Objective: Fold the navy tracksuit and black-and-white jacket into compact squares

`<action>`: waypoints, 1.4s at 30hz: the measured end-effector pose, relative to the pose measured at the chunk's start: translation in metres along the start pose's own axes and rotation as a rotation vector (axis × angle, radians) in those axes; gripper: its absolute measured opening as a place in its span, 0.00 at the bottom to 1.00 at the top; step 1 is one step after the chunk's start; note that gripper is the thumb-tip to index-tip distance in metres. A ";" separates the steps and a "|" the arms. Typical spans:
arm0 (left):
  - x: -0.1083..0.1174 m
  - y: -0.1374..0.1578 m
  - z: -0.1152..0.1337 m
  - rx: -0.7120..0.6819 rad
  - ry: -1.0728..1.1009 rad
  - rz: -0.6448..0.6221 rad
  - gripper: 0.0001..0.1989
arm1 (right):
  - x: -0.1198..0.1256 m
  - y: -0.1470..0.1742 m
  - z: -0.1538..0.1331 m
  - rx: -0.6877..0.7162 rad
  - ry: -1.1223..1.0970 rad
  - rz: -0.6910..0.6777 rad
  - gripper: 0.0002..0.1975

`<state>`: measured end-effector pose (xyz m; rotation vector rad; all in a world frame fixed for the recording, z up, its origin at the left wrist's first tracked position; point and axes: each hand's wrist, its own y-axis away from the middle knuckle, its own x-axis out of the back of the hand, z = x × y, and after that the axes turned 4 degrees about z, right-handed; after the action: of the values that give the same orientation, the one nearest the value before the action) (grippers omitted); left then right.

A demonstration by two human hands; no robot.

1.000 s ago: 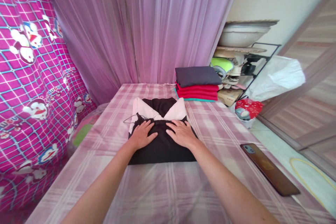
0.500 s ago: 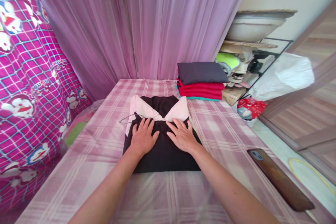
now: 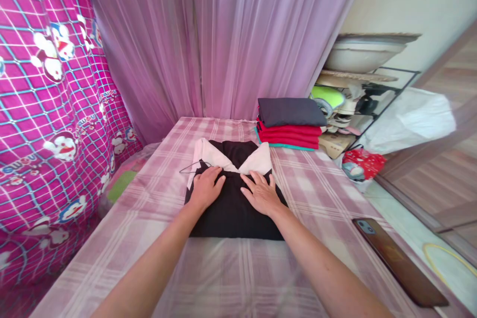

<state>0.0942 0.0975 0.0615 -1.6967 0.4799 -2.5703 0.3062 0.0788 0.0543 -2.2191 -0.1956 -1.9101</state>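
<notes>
A folded black garment with white panels forming a V at its far end (image 3: 238, 213) lies in the middle of the checked cloth. Flat on its left part rests my left hand (image 3: 205, 189), fingers pointing away from me. My right hand (image 3: 261, 192) lies on the right part with its fingers spread. Both sets of fingertips touch the gathered edge just below the white V. A thin dark cord (image 3: 190, 166) loops out from the garment's left side, beyond my left hand.
The pink-and-white checked cloth (image 3: 231, 278) covers the surface. A stack of folded red clothes (image 3: 288, 134), topped by a dark grey one (image 3: 292, 112), stands at the back right. A brown phone (image 3: 400, 261) lies near the right edge. A rack with a basin (image 3: 367, 54) stands beyond.
The view has shifted slightly, so everything sits a little further right and the far things lower. My hands stay on the garment, with the left fingers a little closer together.
</notes>
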 end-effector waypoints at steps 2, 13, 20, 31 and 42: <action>0.011 -0.014 -0.010 -0.015 -0.003 0.084 0.24 | 0.000 0.000 0.000 0.002 -0.002 0.001 0.26; -0.002 -0.114 -0.048 0.100 -0.236 -0.218 0.43 | -0.005 0.002 0.001 0.023 -0.027 0.079 0.25; -0.034 -0.121 -0.057 0.124 -0.267 -0.399 0.44 | -0.015 0.002 0.005 0.035 -0.034 0.132 0.25; 0.013 -0.173 -0.025 0.080 -0.344 -0.314 0.30 | -0.011 0.004 0.002 0.044 -0.051 0.137 0.25; -0.039 -0.182 0.003 -0.091 -0.265 -0.421 0.36 | -0.012 0.005 0.003 0.049 -0.119 0.150 0.25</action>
<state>0.1391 0.2773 0.0767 -2.3499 0.2508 -2.5425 0.3088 0.0752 0.0420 -2.2485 -0.0902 -1.6813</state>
